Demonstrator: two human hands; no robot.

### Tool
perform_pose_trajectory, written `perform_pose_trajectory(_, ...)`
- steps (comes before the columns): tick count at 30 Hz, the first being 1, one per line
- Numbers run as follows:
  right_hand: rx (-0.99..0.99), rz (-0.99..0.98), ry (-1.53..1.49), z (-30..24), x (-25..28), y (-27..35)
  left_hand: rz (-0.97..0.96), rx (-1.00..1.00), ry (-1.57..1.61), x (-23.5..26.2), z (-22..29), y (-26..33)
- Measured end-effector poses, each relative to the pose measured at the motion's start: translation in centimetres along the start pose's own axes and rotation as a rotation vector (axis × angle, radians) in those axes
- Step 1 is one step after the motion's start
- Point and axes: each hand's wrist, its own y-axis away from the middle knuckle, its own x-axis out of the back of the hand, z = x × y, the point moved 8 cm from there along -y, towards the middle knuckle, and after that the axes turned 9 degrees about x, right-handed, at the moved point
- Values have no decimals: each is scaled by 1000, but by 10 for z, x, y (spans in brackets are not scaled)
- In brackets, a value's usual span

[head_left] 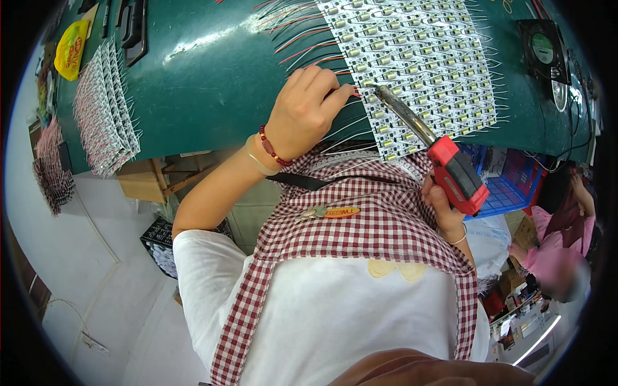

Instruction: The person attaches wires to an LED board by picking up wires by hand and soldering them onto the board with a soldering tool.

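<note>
The circuit-board panel [418, 71] is lying on the green table [212, 83], right of centre, with wires fanning out from both its sides. At its left edge, the left hand [306, 106] is pinching what looks like a red wire [355, 94] between closed thumb and forefinger, its other fingers bent. The soldering iron [445, 161] is pointing its tip at that same edge; whether it is touching cannot be told. Below, the right hand [443, 204] is wrapping round the iron's handle, partly hidden by it. Working well probably means holding the wire end steady on its pad, fingertips clear of the hot tip.

Farther left, a yellow packet [71, 51] and a stack of wired strips [106, 109] are lying well apart from the work. Loose wires [309, 48] are crowding the left hand and could be snagging or scorching. To the right, a black square device [544, 48] is sitting beyond the panel, a blue crate [508, 190] is standing below the table edge, and a co-worker in pink [557, 235] is showing farther off.
</note>
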Motion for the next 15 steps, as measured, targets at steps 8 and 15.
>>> perform_pose_trajectory(8, 14, -106, 143, 9, -6, -8, 8, 8, 19, 2, -1, -1)
perform_pose_trajectory(15, 14, -37, -2, 3, -3, -3, 1, 10, 16, 1, -1, -1)
